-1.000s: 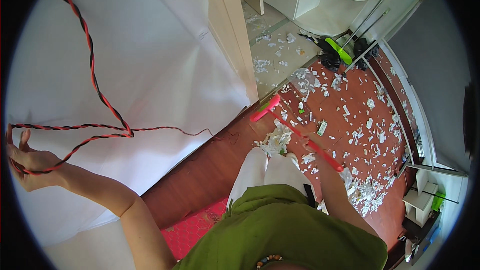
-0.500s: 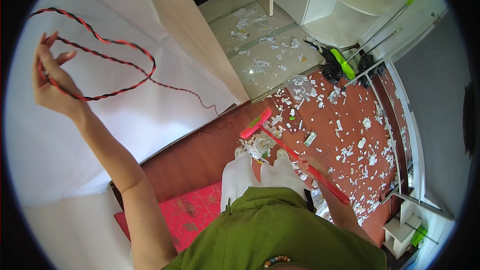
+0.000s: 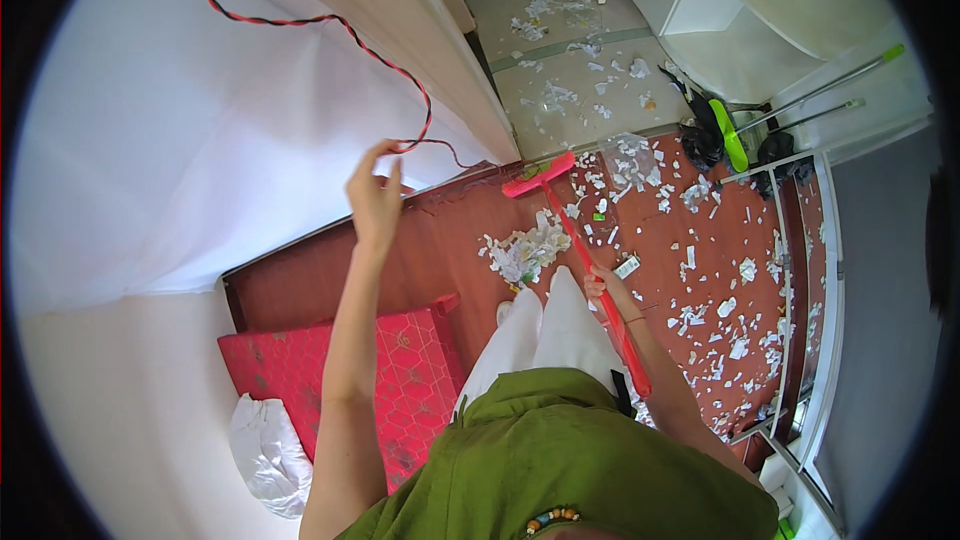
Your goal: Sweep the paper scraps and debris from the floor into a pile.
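My left hand (image 3: 374,202) is stretched out ahead, its thumb apart from the curved index finger. A twisted red-and-black cord (image 3: 335,18) comes down from the upper left and bends right at the fingertips; whether they touch it is hard to tell. From there it trails thinly toward the floor. My right hand (image 3: 612,292) is closed around the red handle of a broom (image 3: 580,252). The broom's red head, with some green on it, rests by the doorway corner. Beyond my feet lies a heap of paper scraps (image 3: 527,252).
White paper bits litter the reddish floor (image 3: 655,270) and the tiled floor (image 3: 545,105) past the doorway. A red patterned box (image 3: 395,370) stands at left, a white bag (image 3: 270,455) beside it. Green-ended cleaning tools (image 3: 733,135) and black bags lean by shelves at right.
My left hand has moved right and down from the far left, and the cord's loop no longer hangs around it. The broom head has shifted right and farther away. My view has turned too.
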Action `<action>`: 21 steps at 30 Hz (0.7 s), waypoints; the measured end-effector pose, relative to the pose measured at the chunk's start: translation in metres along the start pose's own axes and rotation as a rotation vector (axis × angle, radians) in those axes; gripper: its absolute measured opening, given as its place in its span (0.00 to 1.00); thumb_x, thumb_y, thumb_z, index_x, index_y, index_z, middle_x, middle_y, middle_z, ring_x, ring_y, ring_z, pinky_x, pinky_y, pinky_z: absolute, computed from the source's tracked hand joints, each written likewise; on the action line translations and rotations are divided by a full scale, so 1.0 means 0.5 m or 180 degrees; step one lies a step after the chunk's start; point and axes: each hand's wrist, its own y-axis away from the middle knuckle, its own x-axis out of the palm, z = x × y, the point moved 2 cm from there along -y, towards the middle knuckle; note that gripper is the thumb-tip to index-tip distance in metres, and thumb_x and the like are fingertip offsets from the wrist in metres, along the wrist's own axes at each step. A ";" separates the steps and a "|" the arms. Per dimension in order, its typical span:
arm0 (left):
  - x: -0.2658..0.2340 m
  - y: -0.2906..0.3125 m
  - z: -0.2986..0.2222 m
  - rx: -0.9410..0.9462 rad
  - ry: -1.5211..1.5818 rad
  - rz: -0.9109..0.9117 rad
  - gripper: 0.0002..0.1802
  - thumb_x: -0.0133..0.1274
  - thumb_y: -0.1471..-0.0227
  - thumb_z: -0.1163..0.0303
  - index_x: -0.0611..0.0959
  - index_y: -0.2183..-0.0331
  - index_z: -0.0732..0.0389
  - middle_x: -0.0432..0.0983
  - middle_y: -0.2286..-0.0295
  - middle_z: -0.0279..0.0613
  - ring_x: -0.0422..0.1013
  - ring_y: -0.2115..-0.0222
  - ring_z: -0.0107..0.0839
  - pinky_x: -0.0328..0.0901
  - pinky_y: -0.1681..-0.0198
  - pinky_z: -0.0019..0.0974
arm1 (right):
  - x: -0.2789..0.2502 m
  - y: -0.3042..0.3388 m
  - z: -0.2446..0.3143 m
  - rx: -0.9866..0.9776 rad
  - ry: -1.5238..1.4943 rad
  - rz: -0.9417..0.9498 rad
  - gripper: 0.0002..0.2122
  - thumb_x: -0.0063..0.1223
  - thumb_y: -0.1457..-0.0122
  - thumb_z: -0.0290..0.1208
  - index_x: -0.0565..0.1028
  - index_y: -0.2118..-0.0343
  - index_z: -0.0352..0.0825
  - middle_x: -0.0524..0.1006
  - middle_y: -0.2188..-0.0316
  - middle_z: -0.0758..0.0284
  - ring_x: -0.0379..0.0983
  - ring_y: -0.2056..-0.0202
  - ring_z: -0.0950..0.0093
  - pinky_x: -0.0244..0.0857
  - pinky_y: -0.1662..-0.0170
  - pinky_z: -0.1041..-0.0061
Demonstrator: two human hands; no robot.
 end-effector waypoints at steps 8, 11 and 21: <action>0.131 0.157 0.257 -0.1298 0.1306 0.0431 0.38 0.57 0.47 0.80 0.63 0.37 0.56 0.79 0.56 0.51 0.81 0.69 0.33 0.77 0.71 0.32 | -0.032 0.106 0.009 0.0219 0.0243 0.0061 0.09 0.46 0.31 0.31 0.69 0.54 0.32 0.65 0.80 0.73 0.60 0.84 0.88 0.58 0.83 0.88; 0.129 0.240 0.301 -0.1289 0.1270 0.0621 0.35 0.55 0.45 0.80 0.64 0.37 0.57 0.80 0.58 0.50 0.79 0.66 0.31 0.78 0.71 0.34 | -0.045 0.083 -0.026 0.0634 0.0009 0.0234 0.08 0.45 0.31 0.31 0.66 0.63 0.31 0.65 0.79 0.73 0.60 0.84 0.88 0.57 0.82 0.89; 0.105 0.689 0.373 -0.2394 0.1169 0.1349 0.16 0.49 0.44 0.79 0.80 0.53 0.66 0.82 0.63 0.49 0.81 0.73 0.36 0.76 0.73 0.34 | 0.062 -0.119 -0.246 0.0990 0.0167 0.0044 0.05 0.44 0.31 0.29 0.64 0.60 0.33 0.65 0.77 0.70 0.58 0.84 0.87 0.56 0.84 0.88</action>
